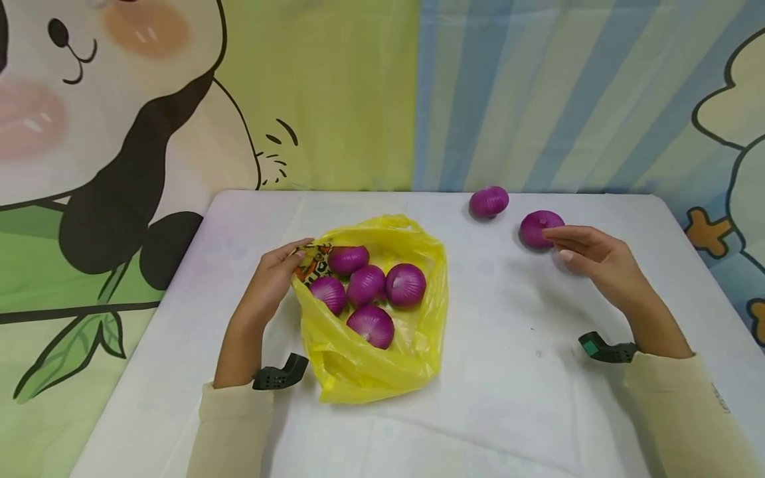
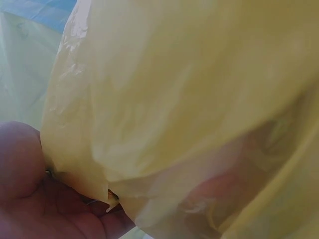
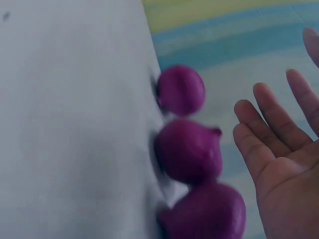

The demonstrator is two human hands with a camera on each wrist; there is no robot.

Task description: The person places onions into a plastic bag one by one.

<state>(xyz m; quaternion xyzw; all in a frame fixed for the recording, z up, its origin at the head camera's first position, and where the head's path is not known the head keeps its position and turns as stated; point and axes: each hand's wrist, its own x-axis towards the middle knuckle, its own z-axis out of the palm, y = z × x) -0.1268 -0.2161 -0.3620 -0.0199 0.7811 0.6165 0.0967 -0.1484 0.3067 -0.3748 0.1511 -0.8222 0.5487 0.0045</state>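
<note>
Several red onions (image 1: 366,285) lie inside a yellow plastic bag (image 1: 370,375) whose mouth is spread toward me. My left hand (image 1: 271,282) pinches the left rim of the bag between thumb and fingers; in the left wrist view the yellow film (image 2: 164,84) covers most of the picture. On the right, my right hand (image 1: 603,262) hovers over the table with straight fingers and nothing in it. Beside it sits a red onion (image 1: 540,230), and farther back another onion (image 1: 489,201). A nearer third onion (image 3: 207,214) is mostly hidden by that hand in the head view.
A white-covered table (image 1: 502,405) carries the bag and the loose onions. Behind its far edge hangs a printed cloth (image 1: 335,93) with a cartoon panda and blue stripes. Both wrists wear a dark strap device (image 1: 281,373).
</note>
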